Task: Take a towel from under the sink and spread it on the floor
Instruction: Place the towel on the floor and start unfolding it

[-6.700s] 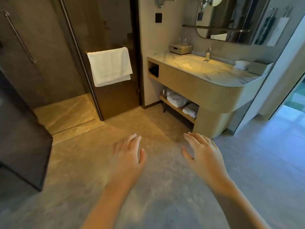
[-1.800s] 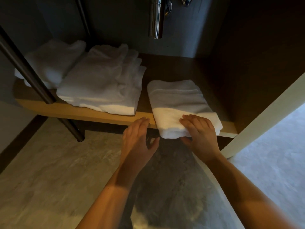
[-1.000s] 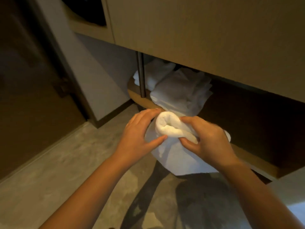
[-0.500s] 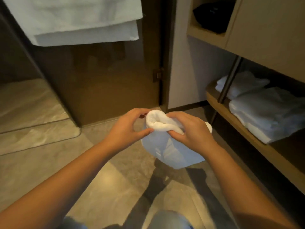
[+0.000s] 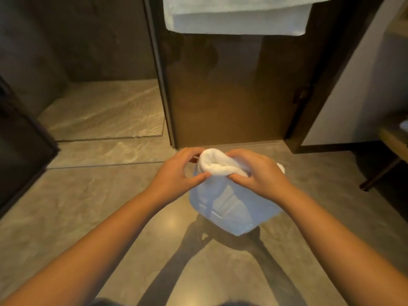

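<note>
A white towel (image 5: 223, 204) hangs folded in the air above the grey stone floor (image 5: 88, 206), in the middle of the view. My left hand (image 5: 176, 171) pinches its bunched top edge from the left. My right hand (image 5: 258, 173) grips the same edge from the right. The towel's lower part droops below both hands and casts a shadow on the floor. The sink unit shows only as a wooden shelf corner (image 5: 395, 140) at the far right edge.
A dark glass shower door (image 5: 220, 91) stands straight ahead with another white towel (image 5: 238, 16) hung over its rail. The shower floor (image 5: 103, 111) lies to the left behind a low step. A dark panel (image 5: 19, 151) stands at the left.
I have turned left, away from the sink shelf, so the shower door now faces me. Both hands still hold the towel, which has sagged open a little lower.
</note>
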`<state>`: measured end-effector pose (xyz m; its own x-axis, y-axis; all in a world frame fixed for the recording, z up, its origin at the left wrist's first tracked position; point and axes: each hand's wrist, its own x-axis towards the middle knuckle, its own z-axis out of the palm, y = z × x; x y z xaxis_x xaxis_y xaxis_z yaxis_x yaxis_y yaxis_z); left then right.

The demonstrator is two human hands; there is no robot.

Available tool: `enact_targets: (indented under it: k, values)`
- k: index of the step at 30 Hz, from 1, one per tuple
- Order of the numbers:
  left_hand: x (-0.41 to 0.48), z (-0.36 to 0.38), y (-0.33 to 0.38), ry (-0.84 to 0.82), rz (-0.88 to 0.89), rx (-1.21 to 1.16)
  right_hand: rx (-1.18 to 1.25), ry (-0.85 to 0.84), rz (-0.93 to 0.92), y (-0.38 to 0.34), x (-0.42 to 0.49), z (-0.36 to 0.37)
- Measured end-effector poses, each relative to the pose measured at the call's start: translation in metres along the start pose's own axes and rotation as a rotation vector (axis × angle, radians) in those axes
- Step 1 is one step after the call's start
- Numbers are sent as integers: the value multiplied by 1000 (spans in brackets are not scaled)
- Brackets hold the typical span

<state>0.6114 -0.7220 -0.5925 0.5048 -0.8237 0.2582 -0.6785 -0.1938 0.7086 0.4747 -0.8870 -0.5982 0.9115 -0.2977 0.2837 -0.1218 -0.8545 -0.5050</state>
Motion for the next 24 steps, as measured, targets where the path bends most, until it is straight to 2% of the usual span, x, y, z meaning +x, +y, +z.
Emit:
enact_targets:
  k: [6,11,17,24]
  values:
    - [-20,-72,-121,40,-44,-26,-18,-72,-34,-56,78,103]
    - [-17,-101,-191,76,-89,-37,-14,-123,-25,-80,129,158]
    - [-1,-104,-222,75,-55,-46,-28,-98,-40,-73,152,181]
    - [6,-76,-233,19,-54,-55,-5,-180,-86,-33,149,187]
